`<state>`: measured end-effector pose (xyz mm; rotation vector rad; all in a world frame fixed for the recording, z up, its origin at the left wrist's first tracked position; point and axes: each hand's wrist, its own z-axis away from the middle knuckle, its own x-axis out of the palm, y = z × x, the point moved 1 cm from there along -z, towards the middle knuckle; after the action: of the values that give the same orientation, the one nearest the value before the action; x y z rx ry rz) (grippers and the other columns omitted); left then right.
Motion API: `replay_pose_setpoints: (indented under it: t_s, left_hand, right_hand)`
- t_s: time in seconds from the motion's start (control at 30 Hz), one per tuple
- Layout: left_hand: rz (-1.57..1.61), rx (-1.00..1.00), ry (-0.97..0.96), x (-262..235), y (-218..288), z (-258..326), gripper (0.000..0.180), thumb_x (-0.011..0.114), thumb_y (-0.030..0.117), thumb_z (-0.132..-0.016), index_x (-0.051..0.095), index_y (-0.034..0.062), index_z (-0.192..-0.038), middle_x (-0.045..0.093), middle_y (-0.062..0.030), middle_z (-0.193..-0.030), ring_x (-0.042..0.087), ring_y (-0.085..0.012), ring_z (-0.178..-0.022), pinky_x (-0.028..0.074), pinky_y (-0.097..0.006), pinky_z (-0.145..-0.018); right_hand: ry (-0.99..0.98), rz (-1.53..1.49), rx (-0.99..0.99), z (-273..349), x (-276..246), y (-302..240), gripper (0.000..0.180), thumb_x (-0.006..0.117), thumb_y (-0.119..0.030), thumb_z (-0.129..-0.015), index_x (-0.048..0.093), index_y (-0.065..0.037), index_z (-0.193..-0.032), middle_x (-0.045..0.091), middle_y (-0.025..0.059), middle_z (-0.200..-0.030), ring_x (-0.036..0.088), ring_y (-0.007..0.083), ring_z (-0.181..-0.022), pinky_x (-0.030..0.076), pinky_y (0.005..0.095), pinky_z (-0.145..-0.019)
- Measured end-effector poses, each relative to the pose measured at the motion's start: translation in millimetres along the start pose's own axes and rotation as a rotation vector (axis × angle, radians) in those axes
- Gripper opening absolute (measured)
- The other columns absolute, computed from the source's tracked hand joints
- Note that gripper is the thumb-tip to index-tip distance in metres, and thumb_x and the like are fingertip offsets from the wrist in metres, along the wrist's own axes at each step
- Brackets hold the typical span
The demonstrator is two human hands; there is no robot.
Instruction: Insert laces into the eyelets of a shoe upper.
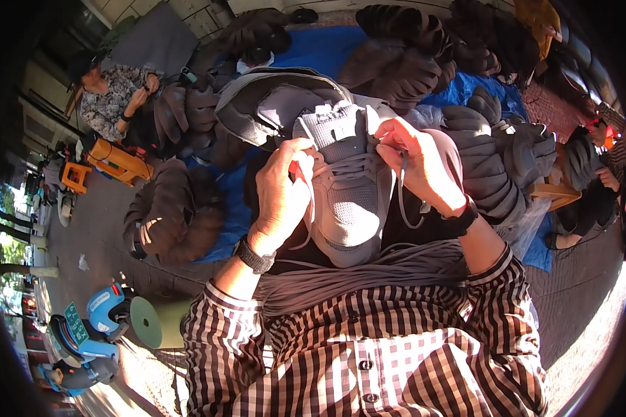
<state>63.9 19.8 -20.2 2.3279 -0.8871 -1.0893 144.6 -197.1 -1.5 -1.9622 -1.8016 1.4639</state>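
Observation:
A grey sneaker (346,215) rests on my lap with its toe toward me, partly laced across the tongue. At its left edge my left hand (285,187) pinches the shoelace, whose end hangs down beside the shoe. On the other side my right hand (421,163) is closed on the same shoelace (401,191) near the upper eyelets; a loose length loops below the fingers. Just beyond the shoe's opening lies another grey shoe upper (240,104). A thick bundle of grey laces (368,281) stretches across my lap.
Stacks of grey shoe uppers (476,167) and brown ones (174,208) surround me on a blue tarp (320,48). Orange stools (118,161), a green cylinder (161,322) and a blue helmet (106,309) stand to the left. A person (111,104) sits far left; others work at right.

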Motion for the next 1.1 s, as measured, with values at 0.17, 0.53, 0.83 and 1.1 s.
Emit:
replay_pose_setpoints:
  t_s: [0.17,0.53,0.83,1.1]
  left_hand:
    - [-0.258,0.213,-0.054,2.7,14.6,-14.1,0.027,0.058,-0.005,-0.077,0.057,0.0030,-0.102,0.062,-0.0129,-0.082,0.062,-0.0307,-0.081,0.053,-0.039,-0.069]
    - [-0.137,0.031,-0.388,-12.8,7.1,-21.5,0.031,0.054,-0.010,-0.082,0.053,0.0044,-0.109,0.064,-0.0167,-0.087,0.065,-0.0329,-0.079,0.053,-0.038,-0.069]
    - [-0.301,0.439,-0.457,-42.2,20.2,-71.5,0.029,0.064,-0.003,-0.074,0.060,-0.0001,-0.102,0.059,-0.0133,-0.097,0.057,-0.0300,-0.100,0.046,-0.039,-0.087]
    - [-0.522,0.511,-1.017,-31.6,23.6,-98.7,0.036,0.080,0.015,-0.061,0.060,0.0045,-0.090,0.052,-0.0094,-0.087,0.053,-0.0288,-0.091,0.043,-0.039,-0.082]
  right_hand:
    - [0.010,-0.065,-0.027,1.1,3.4,8.2,0.022,0.063,0.007,-0.077,0.057,-0.003,-0.096,0.053,0.0067,-0.069,0.055,0.0188,-0.062,0.045,0.0280,-0.059]
    - [-0.148,0.085,-0.178,-9.4,-7.8,19.0,0.023,0.062,0.002,-0.079,0.054,-0.004,-0.100,0.058,0.0096,-0.070,0.060,0.0258,-0.063,0.048,0.0314,-0.060]
    - [-0.113,0.151,-0.400,-46.7,-32.3,21.4,0.015,0.063,-0.002,-0.080,0.061,-0.002,-0.095,0.064,0.0097,-0.094,0.062,0.0288,-0.089,0.052,0.0360,-0.076]
    - [-0.612,0.465,-0.563,-66.7,-15.9,8.2,0.031,0.079,-0.019,-0.067,0.063,-0.007,-0.090,0.058,0.0063,-0.096,0.054,0.0235,-0.107,0.037,0.0430,-0.100]
